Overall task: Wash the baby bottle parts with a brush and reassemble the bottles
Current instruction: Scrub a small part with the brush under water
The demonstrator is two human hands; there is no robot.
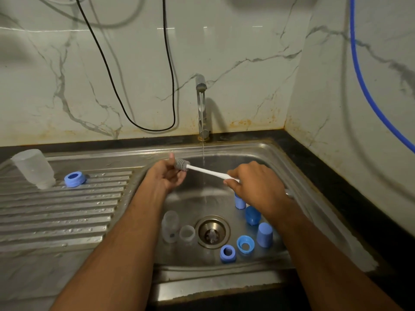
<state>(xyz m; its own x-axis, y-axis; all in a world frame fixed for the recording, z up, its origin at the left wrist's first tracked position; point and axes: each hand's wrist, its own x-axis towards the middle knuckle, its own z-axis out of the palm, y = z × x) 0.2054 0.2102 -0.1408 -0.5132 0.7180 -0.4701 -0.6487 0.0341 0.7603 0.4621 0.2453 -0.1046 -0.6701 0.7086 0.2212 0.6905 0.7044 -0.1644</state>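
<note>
A white-handled brush (203,170) is held over the sink (258,149), beside a thin stream from the tap (201,104). Its handle end is gripped by the right hand (253,184); its grey bristle head is touched by the curled fingers of the left hand (167,175), though whether anything is pinched there cannot be told. On the sink floor around the drain (212,231) are seen two clear bottle pieces (170,225), blue caps (264,234) and blue rings (228,253). On the draining board at the left edge, an upturned clear bottle (33,168) and another blue ring (75,178) are set.
</note>
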